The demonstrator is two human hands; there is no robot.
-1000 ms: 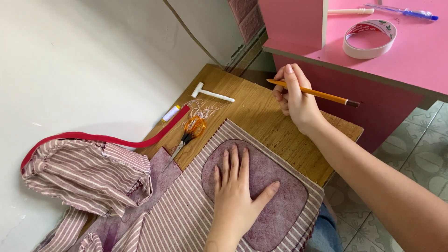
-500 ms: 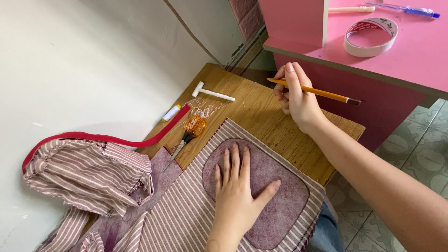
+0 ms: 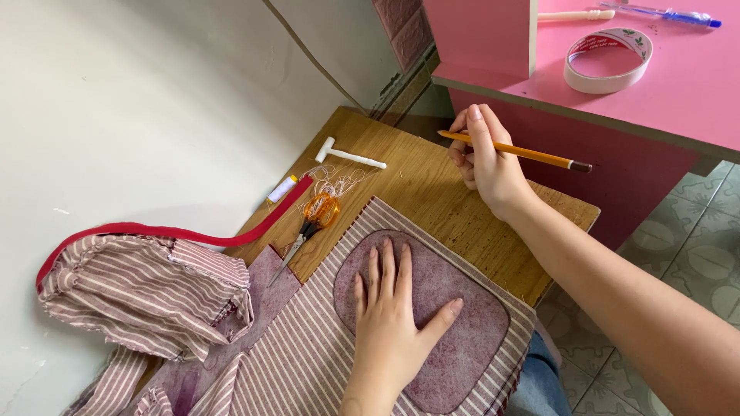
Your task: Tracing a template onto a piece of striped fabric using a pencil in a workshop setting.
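Purple felt, a rounded patch point(image 3: 455, 323), lies on striped cloth point(image 3: 308, 347) at the near edge of the wooden board point(image 3: 455, 208), and the left hand point(image 3: 389, 323) is spread flat on it, fingers open and thumb out, seemingly to pin patch and cloth so neither slides. The right hand point(image 3: 486, 162) hovers over the board's far right part, well apart from the patch, fingers closed round a pencil point(image 3: 516, 152) held level, its dark end pointing right toward the pink table point(image 3: 678, 115); the grip looks like a writing hold, ready for marking. Orange scissors point(image 3: 312, 223) rest just beyond the cloth's far edge, among loose threads. A white tool point(image 3: 347, 154) lies at the board's far corner. More striped cloth, bunched point(image 3: 146, 293), with red trim point(image 3: 193, 231) sits off the left edge.
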